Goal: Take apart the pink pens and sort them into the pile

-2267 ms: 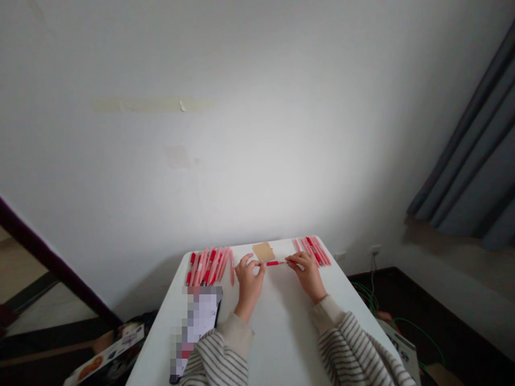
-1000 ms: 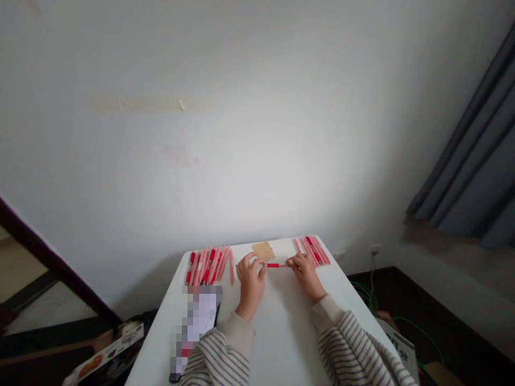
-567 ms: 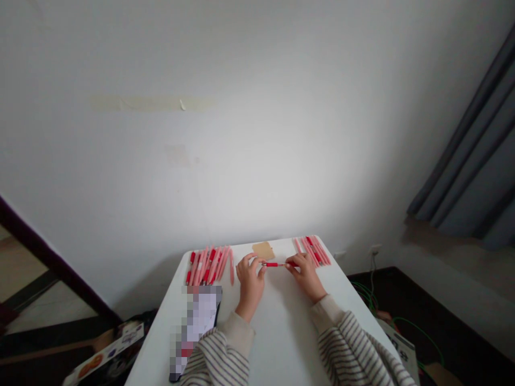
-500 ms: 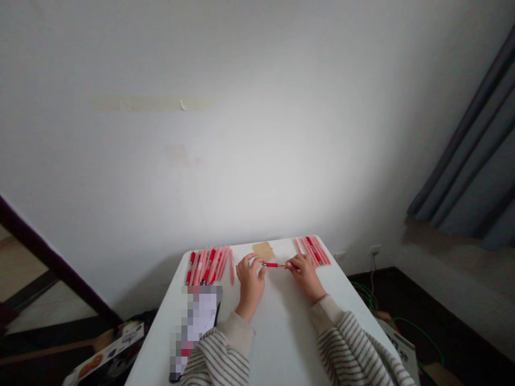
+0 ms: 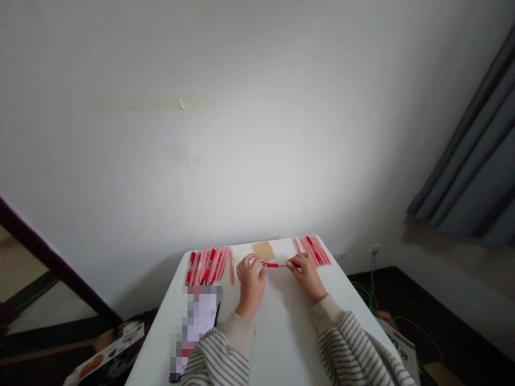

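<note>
A red pen (image 5: 273,265) lies level between my two hands, above the middle of the white table (image 5: 277,332). My left hand (image 5: 251,276) pinches its left end between thumb and fingers. At the other end, the fingertips of my right hand (image 5: 303,272) close on the pen and partly hide it. Left of my left hand lies a row of pink and red pens (image 5: 209,265), with one pink pen (image 5: 232,267) a little apart. A smaller group of pink and red pens (image 5: 316,251) sits just beyond my right hand.
A tan square of paper (image 5: 263,250) lies near the table's back edge. A pixelated, dark-edged flat object (image 5: 201,316) rests beside my left sleeve. The wall (image 5: 257,134) stands right behind the table. Green cables (image 5: 364,294) and boxes are on the floor to the right.
Almost nothing differs. My right fingers have shifted very slightly at the pen's right end; the left hand keeps its place.
</note>
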{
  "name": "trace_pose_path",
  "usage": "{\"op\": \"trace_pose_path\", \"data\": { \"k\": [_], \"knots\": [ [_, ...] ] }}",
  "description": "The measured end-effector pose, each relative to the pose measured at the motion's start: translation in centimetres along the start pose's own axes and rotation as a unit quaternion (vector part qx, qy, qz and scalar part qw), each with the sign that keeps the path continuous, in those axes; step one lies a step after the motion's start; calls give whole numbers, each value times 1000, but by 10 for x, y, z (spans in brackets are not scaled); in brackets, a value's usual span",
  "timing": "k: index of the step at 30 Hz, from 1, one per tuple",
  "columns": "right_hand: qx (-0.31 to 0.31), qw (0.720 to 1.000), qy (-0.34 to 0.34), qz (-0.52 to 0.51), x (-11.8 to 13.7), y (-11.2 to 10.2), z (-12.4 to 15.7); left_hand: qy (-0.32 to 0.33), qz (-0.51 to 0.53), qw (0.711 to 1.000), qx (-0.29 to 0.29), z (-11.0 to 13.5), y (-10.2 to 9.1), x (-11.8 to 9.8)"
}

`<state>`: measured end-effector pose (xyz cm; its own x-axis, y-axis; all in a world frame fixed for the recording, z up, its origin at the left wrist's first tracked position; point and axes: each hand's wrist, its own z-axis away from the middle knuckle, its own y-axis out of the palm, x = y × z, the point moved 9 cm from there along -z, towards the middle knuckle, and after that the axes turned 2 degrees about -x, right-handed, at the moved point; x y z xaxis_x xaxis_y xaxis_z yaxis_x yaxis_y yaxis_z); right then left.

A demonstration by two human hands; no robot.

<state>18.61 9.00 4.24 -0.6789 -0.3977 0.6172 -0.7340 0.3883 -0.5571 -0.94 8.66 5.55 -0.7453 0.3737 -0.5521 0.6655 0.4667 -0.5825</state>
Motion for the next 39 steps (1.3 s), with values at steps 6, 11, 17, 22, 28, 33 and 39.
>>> {"op": "trace_pose_path", "data": {
  "k": [6, 11, 17, 22, 28, 33, 39],
  "knots": [
    [9, 1000, 21, 8, -2, 0, 2, -2, 0, 1000, -4, 2, 0, -2],
    [-9, 1000, 23, -17, -1, -3, 3, -18, -3, 1000, -7, 2, 0, 2],
    [-22, 1000, 3, 3, 3, -7, 1, -11, 2, 1000, -14, 1, -1, 1],
    [-41, 999, 1, 36, 5, -11, 1, -9, 1, 1000, -16, 2, -2, -1],
    [-32, 999, 21, 15, 5, -11, 1, -16, -9, 1000, -22, 3, -1, 3],
    [-33, 999, 19, 5, 3, -10, 1, -16, -3, 1000, -19, 2, 1, 8],
    [-29, 999, -5, 24, 2, -7, 0, -6, 1, 1000, -24, 2, 0, 6]
  ]
}}
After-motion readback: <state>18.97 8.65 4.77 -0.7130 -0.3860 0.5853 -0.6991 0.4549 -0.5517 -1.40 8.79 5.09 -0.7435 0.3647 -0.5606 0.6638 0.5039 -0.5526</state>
